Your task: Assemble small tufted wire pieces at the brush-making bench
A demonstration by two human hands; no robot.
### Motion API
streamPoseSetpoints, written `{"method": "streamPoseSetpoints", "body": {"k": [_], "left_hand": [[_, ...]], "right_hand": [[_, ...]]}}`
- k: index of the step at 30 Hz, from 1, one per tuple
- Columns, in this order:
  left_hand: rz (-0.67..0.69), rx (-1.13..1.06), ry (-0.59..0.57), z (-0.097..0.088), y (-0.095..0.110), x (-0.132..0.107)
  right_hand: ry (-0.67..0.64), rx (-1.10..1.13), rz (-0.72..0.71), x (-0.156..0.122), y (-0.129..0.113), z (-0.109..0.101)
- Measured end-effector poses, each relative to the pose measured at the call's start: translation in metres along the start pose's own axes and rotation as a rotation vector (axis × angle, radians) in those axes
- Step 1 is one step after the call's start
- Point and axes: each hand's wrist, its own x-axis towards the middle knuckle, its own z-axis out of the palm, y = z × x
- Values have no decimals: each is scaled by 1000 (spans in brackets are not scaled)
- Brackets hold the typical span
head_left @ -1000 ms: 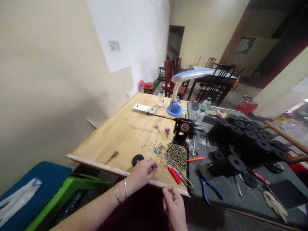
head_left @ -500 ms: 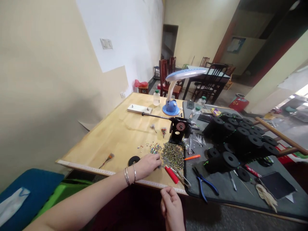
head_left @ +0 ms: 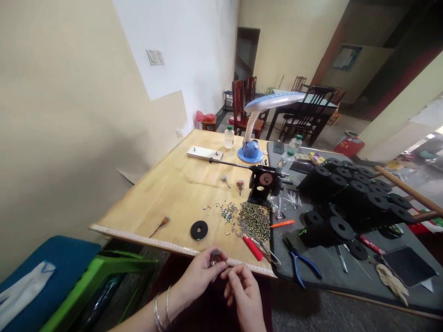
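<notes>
Two silver bangles circle the wrist of my left hand (head_left: 204, 272), which is closed on a small dark piece (head_left: 215, 253); its exact kind does not show. Close beside it, just off the table's front edge, my right hand (head_left: 242, 288) has its fingers pinched together. Whatever they hold, if anything, is too small to make out. Beyond the hands lie a heap of small striped metallic pieces (head_left: 254, 221) and a scatter of coloured beads (head_left: 229, 212). A red-handled tool (head_left: 252, 248) lies nearest my right hand, and a flat black ring (head_left: 199, 229) sits to the left.
A black hand-cranked winder (head_left: 265, 182) with a long rod stands behind the heap. Right of it, a grey mat (head_left: 332, 281) carries blue-handled pliers (head_left: 301, 263), an orange tool (head_left: 282, 223) and several black spools (head_left: 332, 230). A blue lamp (head_left: 249, 151) stands at the back.
My left hand has drawn back from the beads to beside my right hand, with a small dark piece in its fingers. The black ring is now uncovered. The view has shifted slightly.
</notes>
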Motion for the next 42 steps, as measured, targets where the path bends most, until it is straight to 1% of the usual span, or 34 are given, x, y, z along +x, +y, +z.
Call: {"method": "streamPoseSetpoints", "body": {"k": [2,4,10,16,21,30,42], "left_hand": [[-39,-116,78,1,-10,-8],[-49,-188,125,0,-14,-12],[-49,-269,162,-1,-20,-17],[-3,-230,171,-2,-23,-17],[6,-210,180,-2,-20,-17],[33,-183,185,-1,-22,-18],[66,-144,168,-3,-24,-17]], "right_hand": [[-35,6,22,0,-1,6],[-62,20,44,-1,-2,12],[-92,75,82,-1,0,19],[-105,77,86,0,2,20],[-107,96,85,0,3,21],[-114,124,87,-1,1,22],[-104,139,97,-2,-4,24]]}}
